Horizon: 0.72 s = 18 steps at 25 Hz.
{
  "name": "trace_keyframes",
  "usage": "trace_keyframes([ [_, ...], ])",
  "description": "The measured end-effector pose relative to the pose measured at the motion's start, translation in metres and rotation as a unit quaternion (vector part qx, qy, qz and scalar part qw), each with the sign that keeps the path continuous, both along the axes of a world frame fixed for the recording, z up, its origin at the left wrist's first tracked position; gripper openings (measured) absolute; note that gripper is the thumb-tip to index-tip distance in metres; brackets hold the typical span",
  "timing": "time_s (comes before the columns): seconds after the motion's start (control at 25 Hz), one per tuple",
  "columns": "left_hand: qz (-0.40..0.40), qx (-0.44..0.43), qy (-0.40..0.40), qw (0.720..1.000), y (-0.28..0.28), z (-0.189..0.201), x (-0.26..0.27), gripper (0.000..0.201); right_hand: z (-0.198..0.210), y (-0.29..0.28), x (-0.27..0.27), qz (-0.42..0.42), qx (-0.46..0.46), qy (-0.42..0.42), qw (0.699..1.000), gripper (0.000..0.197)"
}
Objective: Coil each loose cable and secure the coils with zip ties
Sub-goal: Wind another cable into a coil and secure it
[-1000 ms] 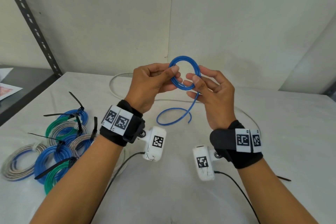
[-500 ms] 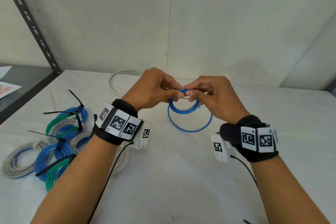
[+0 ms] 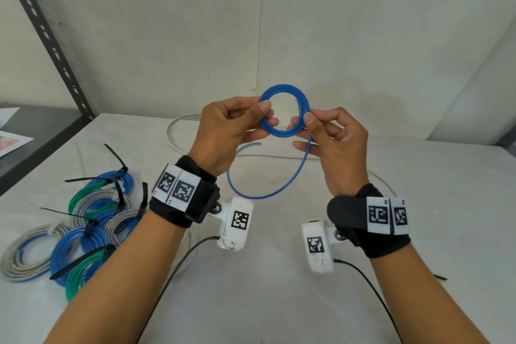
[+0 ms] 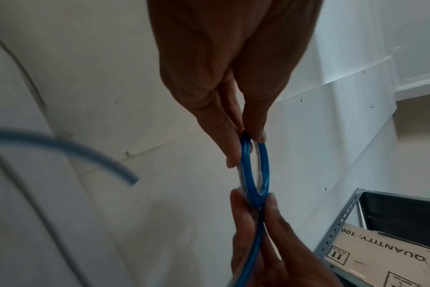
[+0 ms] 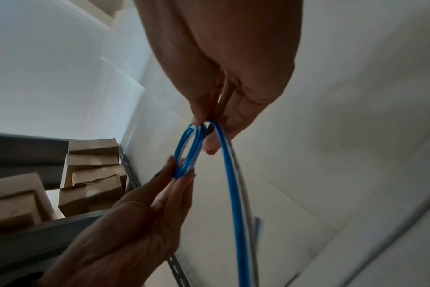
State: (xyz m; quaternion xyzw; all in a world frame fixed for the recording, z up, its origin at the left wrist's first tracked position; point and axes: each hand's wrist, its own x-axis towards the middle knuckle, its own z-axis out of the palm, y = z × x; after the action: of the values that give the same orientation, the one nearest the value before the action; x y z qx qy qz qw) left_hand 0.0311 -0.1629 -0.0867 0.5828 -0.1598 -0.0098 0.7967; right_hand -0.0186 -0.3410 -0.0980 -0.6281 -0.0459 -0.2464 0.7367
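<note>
White cloth covers the table [image 3: 279, 301], with plain pale walls behind it and a dark slotted shelf post [image 3: 47, 36] at the left. On grey shelving seen from the left wrist, a cardboard box [image 4: 380, 252] shows upside-down print reading "QUANTITY: 100" beside arrow symbols; more brown boxes [image 5: 93, 167] are stacked in the right wrist view, their markings unreadable. Black wrist straps carry black-and-white square code tags.

Held up above the table between both hands is the blue cable [image 3: 284, 114], glossy and translucent, wound into a small coil of several turns. The left hand [image 3: 226, 131] pinches the coil's left side between thumb and curled fingers. The right hand [image 3: 335, 145] pinches the right side between thumb and forefinger, its other fingers loosely bent. From the right-hand pinch a loose tail drops in a wide loop toward the cloth, and its cut end curls back up behind the left hand.

At the table's left lie finished coils [image 3: 83, 220] in blue, green and grey, bound with black zip ties [image 3: 117, 156]. A white cable [image 3: 178, 137] curves across the far side.
</note>
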Motion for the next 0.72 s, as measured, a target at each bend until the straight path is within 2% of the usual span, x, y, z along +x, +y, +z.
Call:
trace_keyframes([
  [0.12, -0.016, -0.014, 0.019, 1.000, -0.007, -0.004, -0.002, 0.023, -0.001, 0.002, -0.001, -0.007, 0.023, -0.009, 1.000, 0.016],
  [0.2, -0.037, 0.035, 0.009, 0.999, -0.005, -0.003, -0.002, 0.025, 0.002, -0.007, 0.000, -0.005, -0.014, -0.012, 1.000, 0.015],
  [0.32, -0.053, 0.193, -0.059, 0.978, 0.003, 0.001, -0.001, 0.037, 0.006, -0.021, 0.001, 0.037, -0.167, -0.002, 0.985, 0.010],
  [0.4, -0.074, 0.290, -0.096, 0.949, 0.008, 0.004, -0.004, 0.026, 0.006, -0.023, 0.000, 0.063, -0.275, 0.012, 0.959, 0.008],
  [0.48, -0.084, 0.353, -0.106, 0.926, 0.011, 0.006, -0.005, 0.016, 0.006, -0.021, -0.002, 0.073, -0.334, 0.020, 0.939, 0.007],
  [0.64, -0.064, 0.390, -0.111, 0.912, 0.013, 0.010, -0.007, 0.017, 0.006, -0.021, -0.002, 0.081, -0.353, 0.015, 0.932, 0.008],
  [0.72, -0.044, 0.371, -0.116, 0.920, 0.014, 0.011, -0.008, 0.017, 0.006, -0.021, -0.002, 0.080, -0.337, 0.003, 0.938, 0.012],
])
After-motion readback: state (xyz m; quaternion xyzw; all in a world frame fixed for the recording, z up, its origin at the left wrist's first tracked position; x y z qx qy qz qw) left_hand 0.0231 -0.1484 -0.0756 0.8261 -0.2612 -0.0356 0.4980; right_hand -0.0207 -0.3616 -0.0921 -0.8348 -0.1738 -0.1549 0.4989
